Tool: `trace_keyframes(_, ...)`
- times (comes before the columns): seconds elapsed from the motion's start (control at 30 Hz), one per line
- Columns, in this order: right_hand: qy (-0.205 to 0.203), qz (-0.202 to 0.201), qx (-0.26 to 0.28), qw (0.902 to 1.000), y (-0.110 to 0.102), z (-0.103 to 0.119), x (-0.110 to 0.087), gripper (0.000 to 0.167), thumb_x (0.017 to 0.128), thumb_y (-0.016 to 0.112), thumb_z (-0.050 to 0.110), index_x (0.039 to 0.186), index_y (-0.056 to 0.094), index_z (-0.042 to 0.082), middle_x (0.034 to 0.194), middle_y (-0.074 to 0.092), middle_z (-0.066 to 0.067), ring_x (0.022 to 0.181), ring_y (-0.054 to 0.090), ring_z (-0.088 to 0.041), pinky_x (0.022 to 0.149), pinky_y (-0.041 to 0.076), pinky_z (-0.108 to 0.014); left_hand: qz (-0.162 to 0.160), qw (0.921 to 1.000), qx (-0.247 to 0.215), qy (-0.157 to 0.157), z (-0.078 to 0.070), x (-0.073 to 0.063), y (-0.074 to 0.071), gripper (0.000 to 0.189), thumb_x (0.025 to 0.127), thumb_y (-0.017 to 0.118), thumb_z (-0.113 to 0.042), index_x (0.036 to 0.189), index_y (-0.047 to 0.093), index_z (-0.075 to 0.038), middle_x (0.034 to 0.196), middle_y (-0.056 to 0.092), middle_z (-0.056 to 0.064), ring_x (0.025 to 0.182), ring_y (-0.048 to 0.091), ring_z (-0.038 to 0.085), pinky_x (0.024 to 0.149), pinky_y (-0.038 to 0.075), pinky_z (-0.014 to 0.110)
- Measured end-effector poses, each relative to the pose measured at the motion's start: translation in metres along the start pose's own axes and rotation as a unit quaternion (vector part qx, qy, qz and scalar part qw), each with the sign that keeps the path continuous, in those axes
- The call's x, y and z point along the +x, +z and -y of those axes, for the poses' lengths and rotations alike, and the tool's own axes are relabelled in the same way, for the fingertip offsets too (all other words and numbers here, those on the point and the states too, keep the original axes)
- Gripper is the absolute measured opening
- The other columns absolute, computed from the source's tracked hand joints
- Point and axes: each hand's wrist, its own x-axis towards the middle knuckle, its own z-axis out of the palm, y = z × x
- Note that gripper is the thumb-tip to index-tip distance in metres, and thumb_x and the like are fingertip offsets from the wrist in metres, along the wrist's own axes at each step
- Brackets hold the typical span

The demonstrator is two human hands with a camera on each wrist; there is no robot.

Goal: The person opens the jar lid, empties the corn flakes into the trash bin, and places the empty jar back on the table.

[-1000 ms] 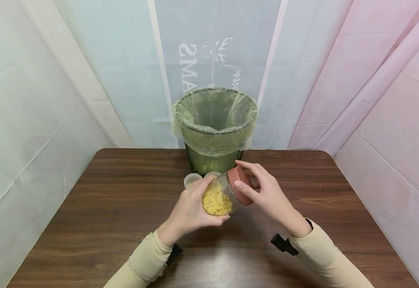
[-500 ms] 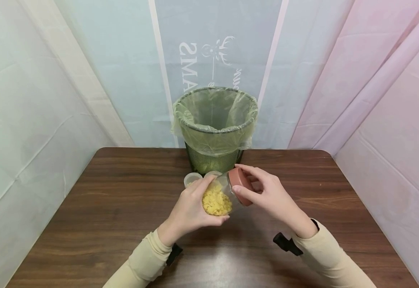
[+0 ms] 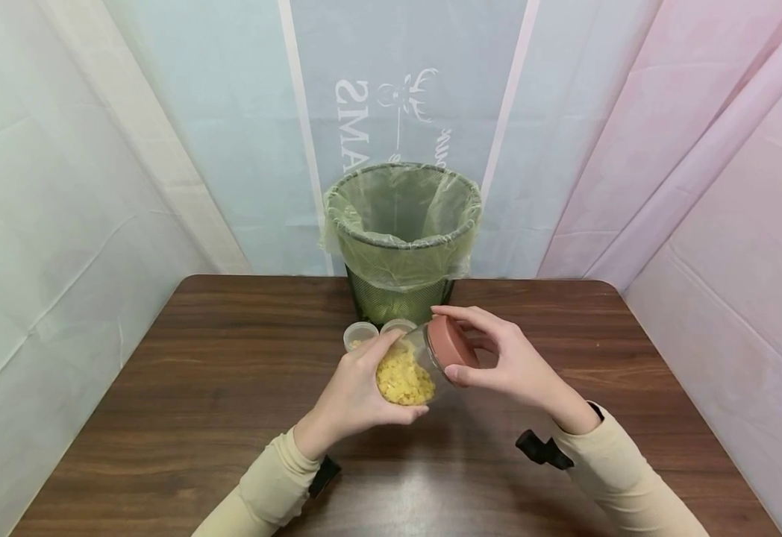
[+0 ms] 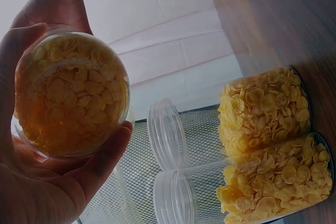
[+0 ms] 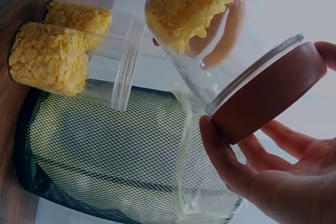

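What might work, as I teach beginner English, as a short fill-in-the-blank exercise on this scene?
1. The right hand grips the lid; the ____ hand holds the jar.
2. The flakes inside it are ____ in colour.
3. Exactly ____ other jars stand on the table.
4. In the head view, the bin stands ____ (behind or in front of) those jars.

Missing words: left; yellow; two; behind.

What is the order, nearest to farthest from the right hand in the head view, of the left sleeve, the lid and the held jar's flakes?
From the right hand:
1. Lid: in its grip, on the jar.
2. Flakes: inside the jar, left of the lid.
3. Left sleeve: at lower left.
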Motion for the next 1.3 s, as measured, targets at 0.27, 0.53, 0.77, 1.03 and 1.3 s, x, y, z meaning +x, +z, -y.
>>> trace_keyframes(0.27,-0.022,0.012,0.029,0.9992,-0.003,0.001,0.0,0.066,0.079,0.074,0.009,0.138,0.047,0.018,0.13,0.053,-0.002,0.105,0.061,-0.016,0.092,0.05,-0.029,-0.005,0.9998,-0.015,0.007,0.001,-0.001,0.002,0.088,0.051,0.087,-0.045,0.127,0.051,-0.016,0.105,0.061,-0.003,0.092,0.058,0.007,0.075,0.052,0.022)
trace_keyframes(0.53,-0.013,0.012,0.061,0.998,-0.007,0.005,0.0,0.068,0.079,0.072,0.004,0.14,0.045,0.017,0.134,0.05,-0.003,0.107,0.06,-0.019,0.09,0.05,-0.028,-0.013,0.9993,-0.034,0.003,0.001,0.0,0.005,0.087,0.051,0.088,-0.042,0.127,0.051,-0.018,0.107,0.06,-0.006,0.091,0.057,0.004,0.074,0.052,0.021)
trace_keyframes(0.77,0.001,-0.001,0.074,0.9972,-0.009,0.006,0.0,0.068,0.079,0.072,0.004,0.139,0.046,0.022,0.136,0.049,0.003,0.109,0.06,-0.019,0.09,0.052,-0.029,-0.023,0.9989,-0.04,0.001,0.0,0.001,0.005,0.089,0.052,0.087,-0.043,0.128,0.048,-0.02,0.106,0.063,-0.003,0.089,0.059,0.008,0.073,0.052,0.022)
trace_keyframes(1.03,0.004,-0.014,0.089,0.996,-0.014,0.005,-0.001,0.066,0.081,0.069,-0.002,0.14,0.044,0.01,0.133,0.051,-0.005,0.109,0.059,-0.02,0.087,0.053,-0.028,-0.041,0.9984,-0.016,-0.037,-0.001,0.001,0.003,0.096,0.051,0.087,-0.045,0.132,0.049,-0.014,0.115,0.063,-0.002,0.095,0.061,0.01,0.08,0.053,0.027)
trace_keyframes(1.3,0.034,-0.045,0.091,0.9942,-0.021,0.002,-0.003,0.066,0.081,0.071,0.001,0.14,0.044,0.013,0.134,0.051,-0.006,0.111,0.059,-0.019,0.087,0.053,-0.028,-0.051,0.9964,-0.06,-0.029,0.0,0.003,0.003,0.09,0.051,0.089,-0.038,0.129,0.049,-0.019,0.115,0.065,-0.004,0.098,0.061,0.01,0.083,0.052,0.029)
